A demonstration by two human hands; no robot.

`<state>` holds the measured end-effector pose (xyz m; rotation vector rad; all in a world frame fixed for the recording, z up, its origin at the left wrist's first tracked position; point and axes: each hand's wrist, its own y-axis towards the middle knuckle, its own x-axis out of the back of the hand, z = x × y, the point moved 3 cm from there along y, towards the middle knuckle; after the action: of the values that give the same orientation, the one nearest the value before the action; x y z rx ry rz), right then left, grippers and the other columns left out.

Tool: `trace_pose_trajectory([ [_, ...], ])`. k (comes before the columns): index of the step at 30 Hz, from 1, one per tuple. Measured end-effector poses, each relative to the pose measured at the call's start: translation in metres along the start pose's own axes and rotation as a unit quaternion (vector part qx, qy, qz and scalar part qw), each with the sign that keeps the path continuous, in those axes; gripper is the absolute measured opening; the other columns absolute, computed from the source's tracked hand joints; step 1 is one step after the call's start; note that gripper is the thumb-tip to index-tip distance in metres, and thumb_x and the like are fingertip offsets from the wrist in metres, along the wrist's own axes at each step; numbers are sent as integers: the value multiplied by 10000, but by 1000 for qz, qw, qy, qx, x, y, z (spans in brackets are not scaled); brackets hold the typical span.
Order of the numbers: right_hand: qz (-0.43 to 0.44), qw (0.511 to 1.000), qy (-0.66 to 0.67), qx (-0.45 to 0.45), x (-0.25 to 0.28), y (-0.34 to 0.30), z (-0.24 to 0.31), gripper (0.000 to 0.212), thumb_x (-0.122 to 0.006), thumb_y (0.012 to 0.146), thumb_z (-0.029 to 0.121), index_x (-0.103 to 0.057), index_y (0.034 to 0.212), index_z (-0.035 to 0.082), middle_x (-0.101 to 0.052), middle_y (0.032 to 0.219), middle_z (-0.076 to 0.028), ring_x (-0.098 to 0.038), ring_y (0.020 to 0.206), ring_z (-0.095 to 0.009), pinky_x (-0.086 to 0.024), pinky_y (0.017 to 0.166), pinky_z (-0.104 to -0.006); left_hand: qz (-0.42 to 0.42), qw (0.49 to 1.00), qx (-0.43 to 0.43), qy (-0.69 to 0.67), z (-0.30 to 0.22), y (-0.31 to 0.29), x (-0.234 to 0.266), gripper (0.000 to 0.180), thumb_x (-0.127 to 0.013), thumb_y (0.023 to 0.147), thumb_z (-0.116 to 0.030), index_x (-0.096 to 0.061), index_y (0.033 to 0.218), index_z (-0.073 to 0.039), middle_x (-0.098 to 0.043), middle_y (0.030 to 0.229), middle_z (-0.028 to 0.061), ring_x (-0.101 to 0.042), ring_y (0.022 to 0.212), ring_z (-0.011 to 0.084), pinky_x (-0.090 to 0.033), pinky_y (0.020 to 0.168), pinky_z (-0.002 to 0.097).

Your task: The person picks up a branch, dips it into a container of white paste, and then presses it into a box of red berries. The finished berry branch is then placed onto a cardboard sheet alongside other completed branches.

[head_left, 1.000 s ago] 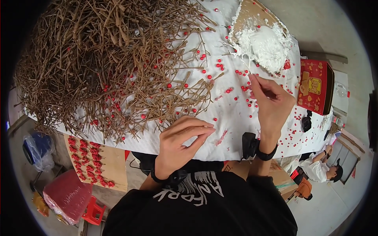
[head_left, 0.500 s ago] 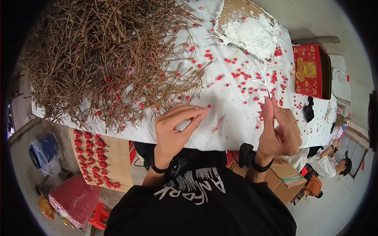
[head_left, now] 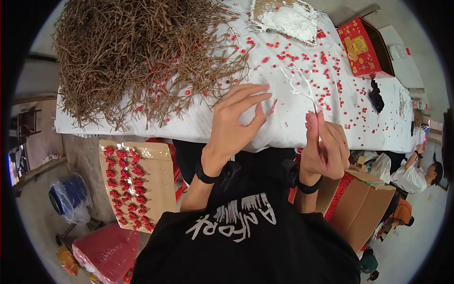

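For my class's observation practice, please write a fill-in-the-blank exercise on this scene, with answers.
1. The right hand pinches a forked twig whose branches are coated ____.
2. The small balls scattered on the cloth are ____.
3. The pile of brown twigs lies on the picture's ____ side.
4. The left hand holds ____.
Missing words: white; red; left; nothing.

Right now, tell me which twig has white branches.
The forked twig pinched between the right hand's thumb and fingers. Its white branches set it apart from the brown twigs heaped at upper left.
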<state>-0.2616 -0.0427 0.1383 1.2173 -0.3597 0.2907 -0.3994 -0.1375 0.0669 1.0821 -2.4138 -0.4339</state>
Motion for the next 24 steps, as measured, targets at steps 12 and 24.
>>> trace_pose_trajectory([
  [12, 2, 877, 191, -441, -111, 38, -81, 230, -762, 860, 158, -730, 875, -70, -699, 719, -114, -617, 567, -106, -470, 519, -220, -40, 997, 73, 10, 20, -20, 9, 203, -755, 760, 21, -724, 960, 6, -718, 966, 108, -675, 914, 249, -534, 800, 326],
  [24, 94, 888, 106, -437, -169, 32, -123, 210, -776, 846, 142, -748, 891, -61, -690, 680, -54, -562, 547, -46, -437, 522, -193, -50, 988, 124, -78, 22, -9, 17, 209, -770, 689, 108, -714, 880, 44, -724, 896, 131, -691, 823, 255, -548, 737, 333],
])
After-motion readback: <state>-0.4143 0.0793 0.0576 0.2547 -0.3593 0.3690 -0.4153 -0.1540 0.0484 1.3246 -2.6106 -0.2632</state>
